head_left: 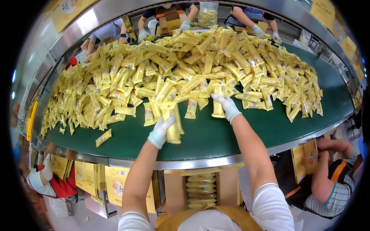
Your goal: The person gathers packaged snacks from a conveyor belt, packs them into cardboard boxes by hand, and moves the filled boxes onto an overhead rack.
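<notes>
My left hand (162,131), in a white glove, is closed around yellow snack packets (174,129) held above the green belt; motion blurs them, and I cannot tell their exact number. Further right, my gloved right hand (227,106) grips an upright yellow packet (218,109) at the front edge of the heap. A large pile of the same packets (154,65) spreads across the green conveyor belt (200,142). Directly below, against my body, stands an open carton (175,188) with a column of packets (201,190) stacked flat inside.
A metal rim (192,163) edges the belt. Flattened yellow cartons (117,184) stand at my lower left. Gloved co-workers' hands (185,26) reach in from the far side; another person's arm (327,165) is at right. One loose packet (103,138) lies left of my hands.
</notes>
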Demonstrator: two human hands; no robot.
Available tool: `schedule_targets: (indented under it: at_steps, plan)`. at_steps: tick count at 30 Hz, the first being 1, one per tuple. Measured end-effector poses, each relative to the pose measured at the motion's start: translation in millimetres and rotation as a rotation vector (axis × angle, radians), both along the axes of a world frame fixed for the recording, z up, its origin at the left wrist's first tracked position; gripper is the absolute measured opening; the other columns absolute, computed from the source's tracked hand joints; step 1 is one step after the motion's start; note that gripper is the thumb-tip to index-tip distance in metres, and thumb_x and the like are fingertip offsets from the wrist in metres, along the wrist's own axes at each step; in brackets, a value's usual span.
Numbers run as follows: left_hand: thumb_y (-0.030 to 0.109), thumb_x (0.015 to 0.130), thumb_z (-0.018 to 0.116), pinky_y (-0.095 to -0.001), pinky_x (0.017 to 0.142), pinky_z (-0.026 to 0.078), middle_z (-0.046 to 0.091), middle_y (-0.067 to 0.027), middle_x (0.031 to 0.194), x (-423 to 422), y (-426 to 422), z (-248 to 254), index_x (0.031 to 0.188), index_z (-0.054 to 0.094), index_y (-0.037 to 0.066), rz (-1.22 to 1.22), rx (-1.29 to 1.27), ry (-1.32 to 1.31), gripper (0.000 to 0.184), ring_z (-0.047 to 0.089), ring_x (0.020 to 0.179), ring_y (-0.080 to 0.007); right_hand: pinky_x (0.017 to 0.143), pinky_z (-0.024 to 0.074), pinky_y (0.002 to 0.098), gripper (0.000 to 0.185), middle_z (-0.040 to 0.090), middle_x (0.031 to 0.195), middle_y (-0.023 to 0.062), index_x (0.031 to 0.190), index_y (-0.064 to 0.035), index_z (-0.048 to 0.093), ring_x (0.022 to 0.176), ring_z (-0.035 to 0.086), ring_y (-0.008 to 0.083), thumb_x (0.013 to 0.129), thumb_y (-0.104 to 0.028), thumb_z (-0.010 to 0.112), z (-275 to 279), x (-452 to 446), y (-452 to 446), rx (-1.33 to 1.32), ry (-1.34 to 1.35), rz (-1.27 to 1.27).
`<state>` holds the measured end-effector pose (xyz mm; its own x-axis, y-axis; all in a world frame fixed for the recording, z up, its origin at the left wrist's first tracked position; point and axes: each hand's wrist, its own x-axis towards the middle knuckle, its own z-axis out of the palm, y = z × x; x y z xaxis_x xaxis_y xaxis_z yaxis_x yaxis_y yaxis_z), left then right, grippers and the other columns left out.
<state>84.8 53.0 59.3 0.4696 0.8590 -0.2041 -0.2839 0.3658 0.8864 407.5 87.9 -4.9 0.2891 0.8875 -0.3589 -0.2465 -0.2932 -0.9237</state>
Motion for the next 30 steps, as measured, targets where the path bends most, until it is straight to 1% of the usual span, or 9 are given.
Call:
schedule_targets:
  at_steps: [2,4,6,9,13,19,23,27,30]
  plan:
    - [0.035,0.096,0.066,-0.0374,0.078,0.059,0.065,-0.0121,0.115,22.5,26.9,-0.3,0.135,0.05,0.001,-0.11,-0.079,0.068,0.054,0.067,0.098,-0.0222,0.094,0.0521,0.0368,0.097,0.059,0.131,0.0188,0.144,0.0081,0.04,0.113,0.062,0.0263,0.075,-0.042,0.086,28.9,-6.5,-21.8,0.062,0.074,0.041]
    - [0.036,0.094,0.069,-0.0367,0.075,0.059,0.066,-0.0105,0.11,58.2,51.4,-7.8,0.13,0.053,0.0,-0.1,-0.043,0.079,0.053,0.068,0.094,-0.0204,0.09,0.0537,0.0364,0.09,0.062,0.126,0.0168,0.141,0.0065,0.045,0.11,0.063,0.0248,0.077,-0.041,0.085,29.7,4.3,-34.7,0.054,0.071,0.045]
    - [0.044,0.087,0.075,-0.0354,0.088,0.056,0.062,-0.0161,0.127,89.1,83.7,-43.6,0.139,0.048,-0.005,-0.015,0.022,0.314,0.077,0.066,0.108,-0.0233,0.087,0.0538,0.0348,0.084,0.065,0.12,0.0141,0.137,0.0063,0.05,0.101,0.065,0.0211,0.078,-0.044,0.083,49.0,17.5,-59.0,0.016,0.015,0.251]
    - [0.056,0.075,0.081,-0.0359,0.097,0.051,0.058,-0.0208,0.136,113.6,83.8,-16.9,0.142,0.045,-0.007,-0.121,0.114,0.721,0.099,0.063,0.116,-0.0268,0.092,0.051,0.0319,0.082,0.066,0.117,0.0146,0.131,0.0067,0.056,0.101,0.064,0.0201,0.076,-0.048,0.082,65.9,38.5,-88.5,-0.073,-0.414,0.487]
    - [0.064,0.066,0.083,-0.0369,0.105,0.046,0.054,-0.0251,0.14,110.5,67.4,16.1,0.138,0.05,-0.007,-0.378,0.288,0.958,0.106,0.059,0.123,-0.0289,0.099,0.05,0.0402,0.102,0.058,0.121,0.0288,0.135,0.0027,0.054,0.114,0.059,0.0412,0.06,-0.058,0.084,75.9,33.4,-124.4,-0.212,-1.201,0.714]
    - [0.068,0.06,0.08,-0.0461,0.113,0.031,0.049,-0.0207,0.136,59.2,0.4,31.6,0.132,0.056,0.001,-0.574,1.018,1.607,0.101,0.045,0.132,-0.0353,0.102,0.0397,0.0505,0.077,0.049,0.118,0.0204,0.118,-0.0059,0.059,0.116,0.051,0.0382,0.063,-0.055,0.081,64.8,-8.0,-168.8,-0.004,-1.591,0.619]
    - [0.067,0.063,0.079,-0.0522,0.113,0.028,0.046,-0.0202,0.14,33.5,-40.2,0.5,0.139,0.047,0.005,-0.609,1.089,1.615,0.103,0.041,0.135,-0.0343,0.101,0.0368,0.0508,0.097,0.047,0.127,0.0197,0.137,-0.0065,0.046,0.118,0.049,0.0368,0.062,-0.057,0.08,39.4,-2.7,-174.6,0.149,-1.73,0.473]
    - [0.066,0.064,0.08,-0.0482,0.108,0.035,0.046,-0.0202,0.141,33.0,-49.6,2.0,0.153,0.03,0.005,-0.455,0.96,1.549,0.119,0.045,0.132,-0.0352,0.101,0.0406,0.0482,0.126,0.049,0.131,0.0196,0.156,-0.0029,0.016,0.119,0.051,0.0355,0.062,-0.057,0.081,50.8,-5.0,-166.2,-0.066,-1.634,0.562]
    - [0.07,0.066,0.076,-0.0455,0.099,0.043,0.05,-0.0185,0.135,30.0,-53.3,-2.5,0.158,0.019,0.004,-0.433,0.935,1.64,0.126,0.052,0.123,-0.0322,0.102,0.0438,0.0464,0.126,0.052,0.131,0.0227,0.156,0.0002,0.016,0.12,0.054,0.0385,0.063,-0.05,0.084,70.7,-5.4,-167.1,-0.2,-1.476,0.625]
